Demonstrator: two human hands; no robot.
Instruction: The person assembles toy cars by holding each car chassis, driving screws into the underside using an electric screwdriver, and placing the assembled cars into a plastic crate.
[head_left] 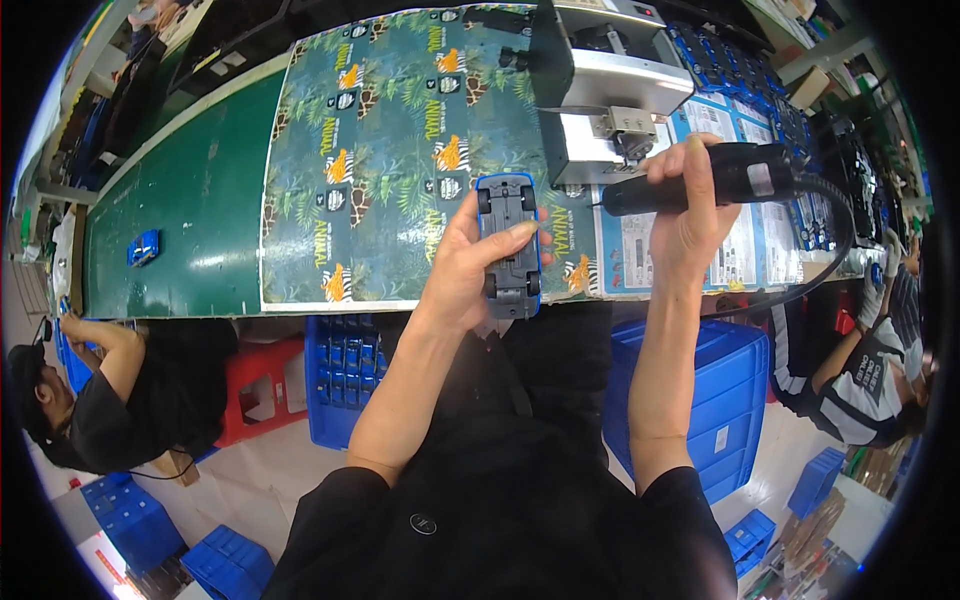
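My left hand [460,268] grips a toy car [514,278] with its dark grey underside up, a blue edge showing around it. The thumb lies across the chassis, with the fingers wrapped round from beneath. A black electric screwdriver [740,172] is held in my right hand [690,215], the thumb raised along its far side. Its thin tip points left toward the car, with a gap between them. Both hands are above the table's front part, over a printed animal-pattern sheet [395,200] and a paper sheet [625,262].
A metal machine [620,80] stands beyond the screwdriver. Blue car parts [705,60] line the back right. One blue toy car [143,248] sits on the green tabletop [200,190]. The screwdriver's cable [848,235] loops right. Blue bins [715,400] stand below; people [110,400] sit either side.
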